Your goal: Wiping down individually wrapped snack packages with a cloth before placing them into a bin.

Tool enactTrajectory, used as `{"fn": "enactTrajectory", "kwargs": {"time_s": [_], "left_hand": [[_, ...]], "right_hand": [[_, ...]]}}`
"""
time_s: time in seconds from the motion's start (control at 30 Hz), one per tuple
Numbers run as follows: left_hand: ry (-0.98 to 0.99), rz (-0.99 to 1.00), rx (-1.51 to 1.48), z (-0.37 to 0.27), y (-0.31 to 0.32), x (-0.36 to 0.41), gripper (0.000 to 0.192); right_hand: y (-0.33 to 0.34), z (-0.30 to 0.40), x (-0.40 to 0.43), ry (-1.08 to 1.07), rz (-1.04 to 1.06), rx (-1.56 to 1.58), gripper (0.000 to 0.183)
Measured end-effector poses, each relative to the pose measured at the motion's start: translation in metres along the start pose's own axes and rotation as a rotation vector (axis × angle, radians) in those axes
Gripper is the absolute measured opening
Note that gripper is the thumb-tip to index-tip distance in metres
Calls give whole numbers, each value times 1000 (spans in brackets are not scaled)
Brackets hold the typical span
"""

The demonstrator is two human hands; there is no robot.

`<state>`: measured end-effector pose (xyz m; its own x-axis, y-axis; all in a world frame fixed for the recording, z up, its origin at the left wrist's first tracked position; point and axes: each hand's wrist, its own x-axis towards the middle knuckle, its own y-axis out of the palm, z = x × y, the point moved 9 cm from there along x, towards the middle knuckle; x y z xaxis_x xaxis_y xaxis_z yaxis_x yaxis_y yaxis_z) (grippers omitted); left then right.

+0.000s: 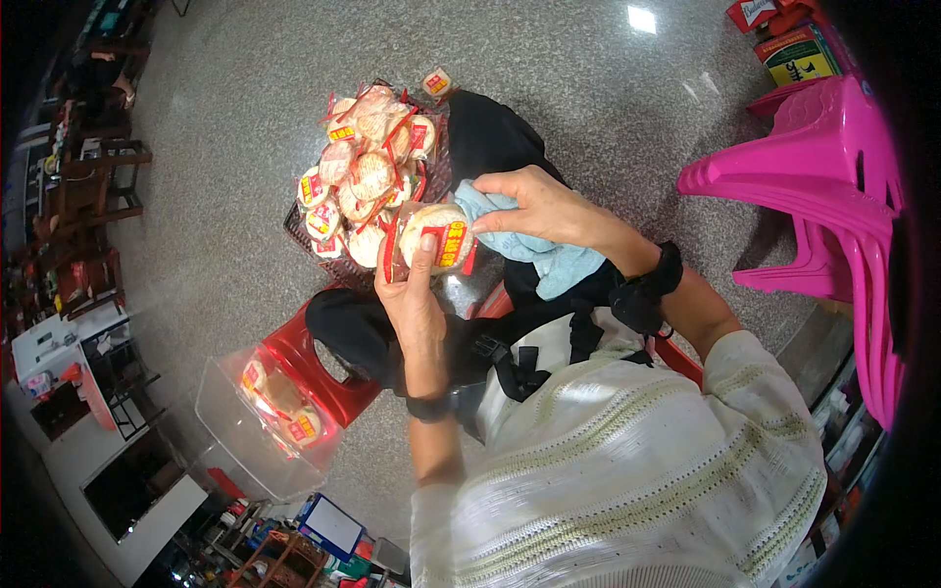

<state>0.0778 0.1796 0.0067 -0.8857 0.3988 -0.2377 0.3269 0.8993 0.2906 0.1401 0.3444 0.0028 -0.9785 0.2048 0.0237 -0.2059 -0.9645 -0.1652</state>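
My left hand (412,294) grips a round, flat pale pastry in a clear wrapper (419,239), thumb on its face. The wrapper bears a red and yellow label with writing and red strips at its ends. Pinched in my right hand (533,206) is a light blue cloth (562,268), with the fingertips and cloth at the packet's right edge. Beyond both hands, a dark red plastic basket (439,158) is heaped with several similar wrapped pastries (371,176). One more wrapped pastry (437,83) lies apart, past the basket's far right corner.
At my left, a clear plastic box (220,419) holding several wrapped pastries rests on a red plastic stool (316,375). Stacked pink plastic stools (801,176) stand at the right. Wooden furniture (110,176) lines the left side of the speckled floor (235,147).
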Motion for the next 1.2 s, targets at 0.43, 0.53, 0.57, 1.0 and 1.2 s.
{"fn": "enactTrajectory", "kwargs": {"time_s": [0.43, 0.53, 0.57, 1.0, 1.2], "left_hand": [[-290, 297, 416, 22, -6, -5, 38], [-110, 381, 467, 8, 12, -6, 44], [-126, 364, 569, 6, 16, -8, 42], [-307, 267, 372, 21, 15, -17, 32], [-246, 226, 276, 19, 5, -13, 31]], "right_hand": [[-7, 14, -1, -144, -29, -302, 25], [5, 28, -1, -139, 31, -384, 25], [8, 27, 0, -89, 79, -422, 25], [-1, -12, -1, 141, -18, -74, 25], [-35, -17, -10, 144, -264, -101, 27]]}}
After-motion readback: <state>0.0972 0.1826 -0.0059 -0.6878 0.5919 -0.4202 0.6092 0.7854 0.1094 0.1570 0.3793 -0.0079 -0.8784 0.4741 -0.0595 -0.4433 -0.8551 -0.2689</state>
